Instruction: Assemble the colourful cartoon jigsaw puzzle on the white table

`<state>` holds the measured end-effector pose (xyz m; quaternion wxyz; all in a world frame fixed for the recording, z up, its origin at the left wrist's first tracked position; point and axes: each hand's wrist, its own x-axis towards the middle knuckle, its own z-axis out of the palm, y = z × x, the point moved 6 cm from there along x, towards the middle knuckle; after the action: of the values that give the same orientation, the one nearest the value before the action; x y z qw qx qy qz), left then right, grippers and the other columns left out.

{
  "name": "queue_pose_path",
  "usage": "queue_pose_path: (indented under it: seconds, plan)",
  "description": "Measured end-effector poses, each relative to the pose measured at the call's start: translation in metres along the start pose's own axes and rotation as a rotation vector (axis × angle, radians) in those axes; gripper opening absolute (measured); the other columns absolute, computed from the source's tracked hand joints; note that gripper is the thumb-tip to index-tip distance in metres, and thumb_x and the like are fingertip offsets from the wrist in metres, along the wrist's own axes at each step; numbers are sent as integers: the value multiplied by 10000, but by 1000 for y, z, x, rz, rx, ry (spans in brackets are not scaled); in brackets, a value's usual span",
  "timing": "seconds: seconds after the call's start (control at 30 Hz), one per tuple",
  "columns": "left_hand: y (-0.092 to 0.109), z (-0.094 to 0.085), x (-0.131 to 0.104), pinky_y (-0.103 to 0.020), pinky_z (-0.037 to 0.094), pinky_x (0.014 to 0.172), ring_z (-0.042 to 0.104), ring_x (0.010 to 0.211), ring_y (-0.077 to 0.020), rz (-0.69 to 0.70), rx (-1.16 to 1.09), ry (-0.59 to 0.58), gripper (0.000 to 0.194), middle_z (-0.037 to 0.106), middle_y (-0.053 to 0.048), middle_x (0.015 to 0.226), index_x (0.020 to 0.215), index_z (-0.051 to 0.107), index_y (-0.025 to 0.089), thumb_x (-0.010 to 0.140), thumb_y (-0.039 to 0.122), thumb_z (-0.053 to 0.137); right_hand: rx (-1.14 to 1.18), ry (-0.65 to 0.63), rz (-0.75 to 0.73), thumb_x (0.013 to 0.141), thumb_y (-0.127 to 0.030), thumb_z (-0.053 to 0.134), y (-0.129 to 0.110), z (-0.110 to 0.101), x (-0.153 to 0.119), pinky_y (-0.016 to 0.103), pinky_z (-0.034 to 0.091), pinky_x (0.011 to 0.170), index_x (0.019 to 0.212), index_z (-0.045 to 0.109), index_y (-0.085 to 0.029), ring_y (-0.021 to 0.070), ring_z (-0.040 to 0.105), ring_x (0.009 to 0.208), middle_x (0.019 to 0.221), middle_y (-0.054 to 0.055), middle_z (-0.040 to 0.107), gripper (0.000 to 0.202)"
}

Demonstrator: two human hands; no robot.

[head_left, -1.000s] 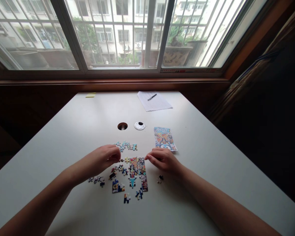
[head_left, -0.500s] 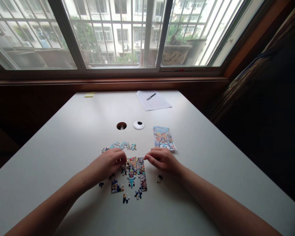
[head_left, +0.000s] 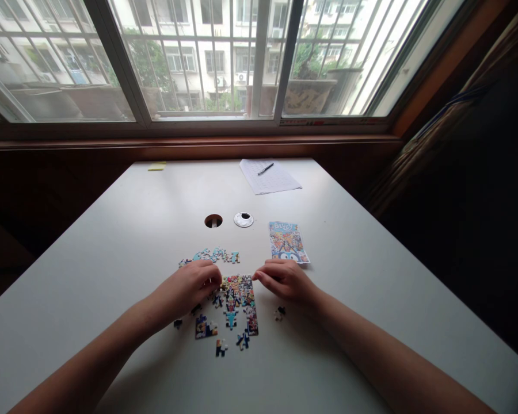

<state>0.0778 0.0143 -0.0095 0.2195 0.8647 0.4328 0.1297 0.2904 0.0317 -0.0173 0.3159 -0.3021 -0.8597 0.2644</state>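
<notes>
Left hand (head_left: 201, 282): fingers curled at the upper left edge of the partly joined puzzle (head_left: 240, 291) — whether a piece is pinched there cannot be told. Right hand (head_left: 285, 279): fingers loosely bent, fingertips at the puzzle's upper right corner, grip undetermined. The puzzle lies flat on the white table (head_left: 155, 236) between the hands, nearer the wearer than the printed picture sheet (head_left: 288, 241).

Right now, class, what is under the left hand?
Loose puzzle pieces show at the near edge of the left hand, whose fingertips reach the joined section. Anything beneath the palm or between the fingers is hidden.
</notes>
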Motion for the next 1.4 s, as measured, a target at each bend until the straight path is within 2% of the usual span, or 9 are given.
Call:
queue_pose_path:
  seconds: [0.33, 0.47, 0.57, 0.8, 0.97, 1.23, 1.4]
  plan:
    - [2, -2, 0, -296, 482, 708, 604, 834, -176, -36, 20, -10, 105, 666, -37, 921, 912, 667, 207, 948, 264, 586, -10, -4, -2, 1010, -322, 505, -1, 0, 0, 254, 428, 608, 918, 752, -178, 135, 605, 653, 723, 40, 669, 300]
    - [-1, -5, 0, -296, 472, 705, 585, 842, -175, 41, 86, 19, 132, 657, -50, 929, 909, 675, 202, 962, 238, 559, -4, -1, -8, 1014, -331, 499, -1, -1, 0, 251, 434, 605, 919, 750, -183, 135, 608, 649, 728, 41, 674, 306]
    - [-1, -11, -2, -324, 467, 745, 559, 891, -198, 114, 167, 19, 130, 655, -54, 951, 962, 688, 224, 973, 297, 580, -1, -2, -9, 1012, -331, 498, -2, -1, 0, 251, 434, 602, 915, 750, -183, 136, 610, 647, 727, 44, 677, 308]
    - [2, -17, -8, -335, 462, 782, 524, 935, -207, 282, 257, -73, 200, 631, -43, 999, 1128, 689, 330, 1004, 310, 533, -1, -1, -6, 1006, -314, 510, -1, -1, 0, 251, 430, 607, 917, 752, -179, 136, 611, 652, 727, 40, 673, 292]
    - [2, -13, -8, -351, 459, 798, 517, 917, -217, 312, 273, -47, 205, 631, -53, 960, 1122, 696, 313, 998, 348, 536, 5, -5, -12, 1010, -317, 502, -1, 0, 0, 254, 438, 613, 926, 753, -177, 138, 617, 661, 744, 47, 682, 300]
    - [-1, -13, -6, -337, 467, 784, 534, 925, -221, 302, 221, -31, 118, 647, -55, 941, 974, 677, 233, 949, 326, 608, 5, -1, 2, 1006, -312, 509, -1, -1, -1, 253, 424, 607, 920, 757, -171, 134, 600, 649, 727, 43, 669, 298]
    - [-3, -16, -9, -334, 477, 764, 539, 897, -209, 379, 186, 8, 135, 635, -44, 922, 1048, 691, 264, 922, 259, 643, 4, 0, -10, 1003, -307, 517, 0, 0, -1, 249, 421, 609, 909, 754, -165, 133, 606, 651, 718, 40, 663, 292]
